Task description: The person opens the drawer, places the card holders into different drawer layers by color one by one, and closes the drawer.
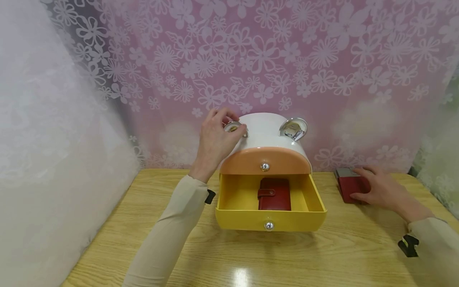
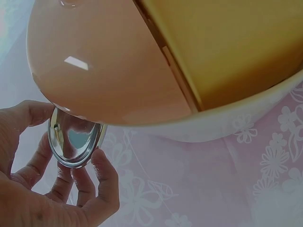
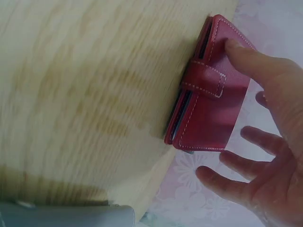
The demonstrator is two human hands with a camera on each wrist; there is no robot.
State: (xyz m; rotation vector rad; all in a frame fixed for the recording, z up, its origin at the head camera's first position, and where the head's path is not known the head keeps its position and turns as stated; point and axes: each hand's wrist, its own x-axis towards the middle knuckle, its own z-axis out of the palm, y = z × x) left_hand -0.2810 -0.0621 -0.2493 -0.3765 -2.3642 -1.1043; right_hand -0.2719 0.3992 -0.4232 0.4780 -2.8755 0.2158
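Observation:
A white rounded box (image 1: pixel 263 123) with two silver ears stands on the table, its orange upper drawer (image 1: pixel 251 161) closed and its yellow lower drawer (image 1: pixel 247 220) pulled out. Inside the yellow drawer lies a dark red wallet (image 1: pixel 279 197) with a snap strap. My left hand (image 1: pixel 216 137) grips the left silver ear (image 2: pixel 75 137), thumb on one side and curled fingers round the other. At the right, my right hand (image 1: pixel 385 191) is spread over a second red wallet (image 3: pixel 213 109), strap fastened. Its thumb lies over the cover; the other fingers are apart beyond the wallet's edge.
Something grey (image 1: pixel 346 172) shows at the far edge of the second wallet. The right silver ear (image 1: pixel 294 128) stands out from the box. A flowered pink curtain (image 1: pixel 229 59) hangs behind the wooden table (image 1: pixel 172 247), and a white sheet (image 1: pixel 53 139) borders the left.

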